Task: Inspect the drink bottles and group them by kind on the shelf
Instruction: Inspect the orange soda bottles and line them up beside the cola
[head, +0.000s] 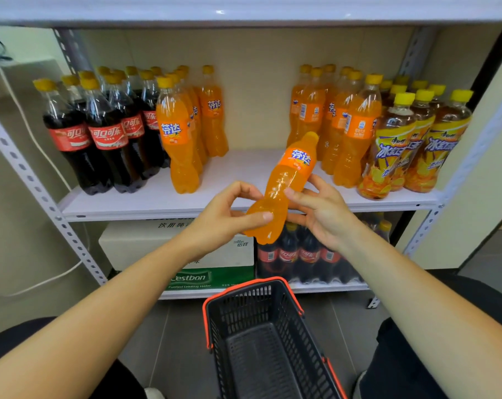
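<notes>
Both hands hold one orange soda bottle (284, 180), tilted with its cap up and to the right, in front of the white shelf (244, 168). My left hand (232, 217) grips its lower end, thumb across the base. My right hand (321, 205) curls round its middle from the right. On the shelf stand dark cola bottles (100, 133) at the left, orange soda bottles (183, 131) beside them, more orange soda bottles (341, 122) right of a gap, and iced tea bottles (410, 142) at the far right.
A black basket with a red rim (261, 335) stands on the floor below my hands. The lower shelf holds a water carton (203, 272) and a pack of cola bottles (301, 257). Grey perforated uprights (28, 174) frame the rack.
</notes>
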The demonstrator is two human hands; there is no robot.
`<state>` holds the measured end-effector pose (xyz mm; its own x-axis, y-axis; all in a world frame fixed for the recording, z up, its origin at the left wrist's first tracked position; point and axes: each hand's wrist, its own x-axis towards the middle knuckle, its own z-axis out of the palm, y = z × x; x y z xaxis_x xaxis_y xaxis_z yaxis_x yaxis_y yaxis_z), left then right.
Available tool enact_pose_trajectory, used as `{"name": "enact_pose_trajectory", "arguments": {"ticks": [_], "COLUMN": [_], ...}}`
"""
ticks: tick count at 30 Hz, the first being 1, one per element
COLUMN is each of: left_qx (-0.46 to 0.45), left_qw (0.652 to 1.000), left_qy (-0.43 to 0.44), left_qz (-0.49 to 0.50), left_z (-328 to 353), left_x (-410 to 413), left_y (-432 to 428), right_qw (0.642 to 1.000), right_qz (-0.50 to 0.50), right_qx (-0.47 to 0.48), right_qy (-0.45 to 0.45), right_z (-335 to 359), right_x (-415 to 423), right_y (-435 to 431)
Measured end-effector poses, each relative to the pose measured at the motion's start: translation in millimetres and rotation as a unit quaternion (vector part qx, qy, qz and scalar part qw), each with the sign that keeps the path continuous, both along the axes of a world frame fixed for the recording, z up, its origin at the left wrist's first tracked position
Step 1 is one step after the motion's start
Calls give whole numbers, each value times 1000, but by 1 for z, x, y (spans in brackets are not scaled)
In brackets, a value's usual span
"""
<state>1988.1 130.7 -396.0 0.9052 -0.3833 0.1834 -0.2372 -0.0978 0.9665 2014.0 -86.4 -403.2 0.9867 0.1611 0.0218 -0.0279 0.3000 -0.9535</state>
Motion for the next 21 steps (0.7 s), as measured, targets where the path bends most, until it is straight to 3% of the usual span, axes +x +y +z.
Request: {"name": "enact_pose_trajectory", "arguments": {"ticks": [4,10,16,21], "left_qx": [45,2,41,43], "left_qw": [998,996,989,952], "left_qy": [-11,-74,-111,-134], "left_qz": [39,59,87,272], "left_z": [-10,-26,-31,-36], "left_x": [8,18,39,56], "left_y": [-5,-7,8,43], "right_qw": [998,983,961,943], "right_qz": [-34,-13,-53,-81], "right_qx": [-43,-140,-197,-252], "right_qy": [-42,-122,-187,-202], "right_z": [-2,2,9,15], "right_x": [2,9,31,73], "right_y": [9,17,29,50]}}
